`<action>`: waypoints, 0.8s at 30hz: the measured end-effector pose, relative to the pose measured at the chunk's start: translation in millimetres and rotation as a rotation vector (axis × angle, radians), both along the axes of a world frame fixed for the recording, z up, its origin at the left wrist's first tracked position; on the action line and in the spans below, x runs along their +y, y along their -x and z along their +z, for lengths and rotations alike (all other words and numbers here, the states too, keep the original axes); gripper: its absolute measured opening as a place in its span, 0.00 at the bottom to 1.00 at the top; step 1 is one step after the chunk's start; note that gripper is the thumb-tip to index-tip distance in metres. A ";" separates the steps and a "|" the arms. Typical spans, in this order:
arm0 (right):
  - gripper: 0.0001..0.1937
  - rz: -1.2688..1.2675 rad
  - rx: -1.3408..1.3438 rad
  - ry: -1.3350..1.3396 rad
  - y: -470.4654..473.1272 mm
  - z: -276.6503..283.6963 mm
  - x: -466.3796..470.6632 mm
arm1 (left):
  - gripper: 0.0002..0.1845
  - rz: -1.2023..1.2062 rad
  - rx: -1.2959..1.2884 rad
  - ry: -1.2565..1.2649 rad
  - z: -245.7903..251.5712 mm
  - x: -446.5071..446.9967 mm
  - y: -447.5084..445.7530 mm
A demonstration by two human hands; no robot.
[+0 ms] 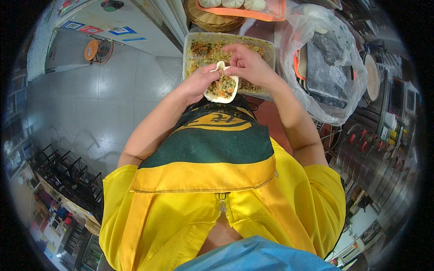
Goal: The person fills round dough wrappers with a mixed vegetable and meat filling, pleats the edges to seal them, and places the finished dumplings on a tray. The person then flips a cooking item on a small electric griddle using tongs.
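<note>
A round dough wrapper [234, 96], loaded with chopped vegetable filling [222, 87], rests in my left hand [198, 83]. My left thumb presses near the wrapper's far edge, where the dough is drawn up into a fold. My right hand [251, 66] pinches that same far edge between thumb and finger, its other fingers curled above. Both hands are over the near side of a clear plastic tub [273, 54] that holds more of the chopped green and orange filling [203, 49]. The underside of the wrapper is hidden.
Beyond the tub, several white filled buns [232, 3] sit on an orange-edged tray [237, 13] over a wicker basket [213, 22]. To the right, a clear plastic bag [288, 37] surrounds a dark flour-dusted slab [327, 67]. Grey tiled floor [115, 111] lies left.
</note>
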State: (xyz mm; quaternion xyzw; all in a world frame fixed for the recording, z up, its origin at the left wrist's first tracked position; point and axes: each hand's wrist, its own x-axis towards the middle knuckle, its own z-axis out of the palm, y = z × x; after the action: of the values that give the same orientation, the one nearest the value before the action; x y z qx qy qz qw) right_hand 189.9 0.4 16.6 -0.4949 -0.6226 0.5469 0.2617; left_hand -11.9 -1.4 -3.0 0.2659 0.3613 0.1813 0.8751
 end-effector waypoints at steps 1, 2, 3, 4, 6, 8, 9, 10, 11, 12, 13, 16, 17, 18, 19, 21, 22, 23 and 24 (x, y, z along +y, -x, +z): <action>0.08 0.002 0.029 0.079 0.6 -1.3 -0.1 | 0.16 -0.008 0.002 0.014 -0.5 -0.1 1.1; 0.08 0.011 0.040 0.051 2.0 -2.8 -1.7 | 0.16 -0.010 -0.037 0.020 -1.1 -0.3 2.3; 0.08 0.001 0.058 0.001 4.1 -3.9 -5.3 | 0.16 -0.004 0.009 0.027 -1.9 -1.5 3.0; 0.08 -0.023 0.023 0.014 5.2 -4.3 -8.6 | 0.16 0.008 0.015 0.028 -2.8 -3.3 3.2; 0.07 0.081 -0.044 -0.460 5.2 -2.9 -12.8 | 0.16 0.033 0.022 0.035 -4.4 -7.3 3.3; 0.07 0.138 -0.112 -0.629 3.5 0.3 -16.0 | 0.17 0.058 0.027 0.047 -5.1 -8.7 2.8; 0.07 0.130 -0.056 -0.415 2.5 1.4 -15.3 | 0.17 0.022 0.033 0.048 -5.0 -7.4 2.5; 0.07 0.122 -0.007 -0.198 2.2 2.3 -14.9 | 0.18 -0.015 0.040 0.047 -4.1 -4.4 3.5; 0.07 0.124 0.055 -0.026 2.1 2.2 -13.5 | 0.19 -0.045 0.031 0.043 -2.9 -0.1 4.0; 0.07 0.126 0.021 -0.004 1.9 1.6 -12.4 | 0.22 -0.119 0.102 0.023 -1.5 4.8 4.9; 0.07 0.139 0.003 -0.025 2.3 -0.1 -10.9 | 0.23 -0.093 0.022 0.054 0.4 4.3 5.5; 0.07 -0.057 0.103 0.012 3.3 -8.1 -14.6 | 0.28 0.073 -0.273 0.175 4.9 -0.3 7.7; 0.07 -0.176 0.150 0.050 3.8 -10.9 -17.2 | 0.30 0.100 -0.260 0.099 5.5 -5.9 8.1; 0.07 -0.180 0.183 0.078 4.8 -13.6 -20.1 | 0.33 0.135 -0.262 0.018 5.5 -12.3 8.3; 0.06 -0.198 0.203 0.116 6.0 -15.6 -23.6 | 0.35 0.160 -0.287 -0.073 4.9 -17.4 8.5; 0.06 -0.232 0.245 0.202 8.3 -16.9 -29.1 | 0.38 0.165 -0.167 -0.047 1.6 -19.7 8.2; 0.09 -0.177 0.313 0.228 8.1 -15.7 -29.8 | 0.37 0.159 -0.116 -0.028 0.1 -20.5 8.9; 0.09 -0.095 0.168 0.002 7.1 -13.8 -29.3 | 0.36 0.157 -0.057 -0.007 -1.7 -20.4 9.2; 0.10 -0.012 0.018 -0.209 5.2 -10.5 -27.0 | 0.34 0.146 -0.045 -0.008 -2.7 -20.5 9.2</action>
State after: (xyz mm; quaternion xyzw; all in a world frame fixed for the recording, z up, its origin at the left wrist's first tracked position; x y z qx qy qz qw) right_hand 184.7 -26.6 6.0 -0.4638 -0.6706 0.4819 0.3207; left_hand -21.1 -21.9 -5.8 0.2382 0.3592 0.2521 0.8664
